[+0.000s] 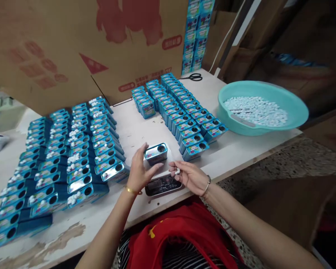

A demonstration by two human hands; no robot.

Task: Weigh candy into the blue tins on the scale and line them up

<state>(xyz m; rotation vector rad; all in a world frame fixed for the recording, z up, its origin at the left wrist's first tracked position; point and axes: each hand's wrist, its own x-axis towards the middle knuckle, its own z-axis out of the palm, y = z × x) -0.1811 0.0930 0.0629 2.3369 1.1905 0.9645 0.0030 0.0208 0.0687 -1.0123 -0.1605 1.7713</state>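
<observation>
A red cloth lies across the lap at the near edge of the counter, soft and creased. Just above it a dark flat scale sits on the counter, and on its far end stands a small tin, rectangular, shiny metal with a round hole in its top. The left hand rests against the tin's left side, fingers spread and loose rather than clamped. The right hand hovers just beside the scale, fingers curled together on a few small white tablets. The tablets are smooth and small; they could slip out and roll off the near edge, or miss the narrow hole. A nudge might tip the light tin. Rows of blue tins fill the left side, more tins stand at the back, and a teal plastic basin of tablets sits at the right corner.
</observation>
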